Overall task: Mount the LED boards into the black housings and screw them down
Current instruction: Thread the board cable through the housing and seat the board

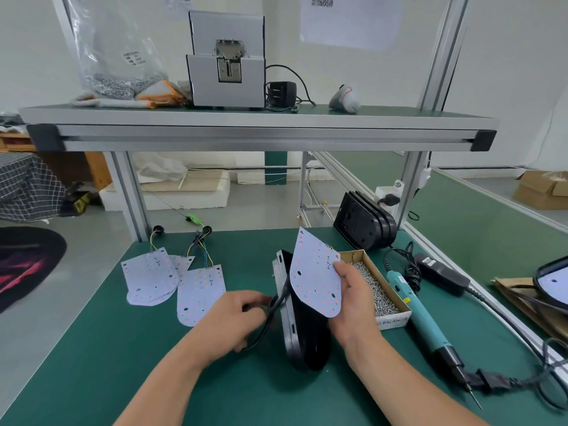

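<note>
My right hand (pixel 353 299) pinches a white LED board (pixel 313 275) by its right edge and holds it upright above a black housing (pixel 302 342), which stands tilted on its edge on the green mat. My left hand (pixel 236 318) grips the black cable (pixel 276 305) that leaves the housing's left side. More LED boards with coloured wires lie flat to the left: a small stack (pixel 150 275) and a single one (pixel 199 293).
A cardboard box of screws (pixel 376 290) sits right of the housing, with a teal electric screwdriver (pixel 421 315) and its power adapter (pixel 442 275) beyond. Stacked black housings (pixel 364 224) lean at the back right. An overhead shelf (pixel 261 130) carries a screw feeder (pixel 227 59).
</note>
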Motion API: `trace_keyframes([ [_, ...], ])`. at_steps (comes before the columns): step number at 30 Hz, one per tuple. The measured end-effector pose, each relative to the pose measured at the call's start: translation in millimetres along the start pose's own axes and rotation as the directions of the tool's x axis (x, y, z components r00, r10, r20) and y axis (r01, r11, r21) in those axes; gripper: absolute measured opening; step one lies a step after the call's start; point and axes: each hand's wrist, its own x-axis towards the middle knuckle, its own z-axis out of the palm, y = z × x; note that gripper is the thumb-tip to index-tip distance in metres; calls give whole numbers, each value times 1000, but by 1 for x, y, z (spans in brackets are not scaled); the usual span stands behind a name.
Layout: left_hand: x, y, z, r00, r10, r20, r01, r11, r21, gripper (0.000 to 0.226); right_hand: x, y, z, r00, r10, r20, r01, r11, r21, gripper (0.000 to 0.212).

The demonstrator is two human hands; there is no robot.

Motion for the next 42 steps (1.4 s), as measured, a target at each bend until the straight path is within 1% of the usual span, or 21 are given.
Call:
trace_keyframes([
  [3,-3,4,-3,997,27,72,-23,998,-57,25,1,0,0,1000,-11,-3,11,1000,-5,31],
  [4,-3,4,-4,997,35,68,-27,994,-109,25,2,-1,0,1000,-10,2,10,1000,-7,32],
  [7,-4,2,-9,998,63,25,-54,959,-280,47,1,-2,1,1000,4,8,-3,1000,-30,32],
  [10,-4,1,-9,998,64,-24,-68,955,-289,42,0,-2,2,1000,13,5,-12,998,-59,30],
  [12,-2,-1,-7,996,43,-84,-64,962,-266,52,0,-2,2,1000,9,7,-9,998,-60,34],
  [15,0,-5,-10,993,-4,-120,-39,934,-356,80,-1,-4,3,1000,2,-10,-2,999,-43,40],
  [16,1,-7,-12,991,-11,-137,-42,924,-381,84,-1,-4,3,1000,-1,-19,0,999,-39,40],
  [20,4,-8,-14,980,-57,-193,-43,879,-475,60,-1,-4,3,998,-39,-43,39,999,-8,38],
  [22,7,-9,-11,968,-124,-220,-29,812,-583,43,0,-4,1,997,-56,-56,57,998,10,36],
  [23,9,-9,-9,960,-153,-232,-39,752,-658,31,0,-4,1,996,-62,-61,63,998,18,36],
  [25,12,-9,-7,948,-208,-241,-86,562,-823,17,-1,-4,2,996,-67,-61,69,997,25,38],
  [27,14,-9,-7,960,-189,-209,-135,344,-929,7,-1,-4,2,996,-72,-61,73,997,9,40],
  [28,13,-8,-9,966,-159,-206,-159,262,-952,7,-1,-5,2,995,-75,-63,75,997,-1,40],
  [30,13,-8,-13,969,-124,-214,-188,193,-963,7,-1,-6,2,995,-75,-61,74,997,-9,40],
  [31,12,-6,-13,967,-129,-218,-190,199,-961,4,-1,-6,1,996,-73,-60,73,997,-12,39],
  [33,13,-6,-14,960,-148,-238,-182,319,-930,17,-1,-5,1,996,-62,-63,62,998,-12,40],
  [35,13,-3,-10,943,-135,-304,-187,541,-820,19,-1,-3,2,997,-47,-58,46,999,-8,39],
  [37,11,0,-3,917,-53,-396,-180,829,-529,7,-1,-1,3,998,-33,-53,32,999,-19,35],
  [38,10,0,1,905,7,-426,-168,924,-343,5,-1,0,3,999,-27,-45,26,999,-25,33],
  [40,10,0,10,906,103,-411,-125,992,-27,16,-2,2,3,1000,-17,-26,16,999,-33,31],
  [42,10,0,16,930,141,-338,-98,985,142,30,-2,2,3,1000,-15,-18,14,999,-36,31],
])
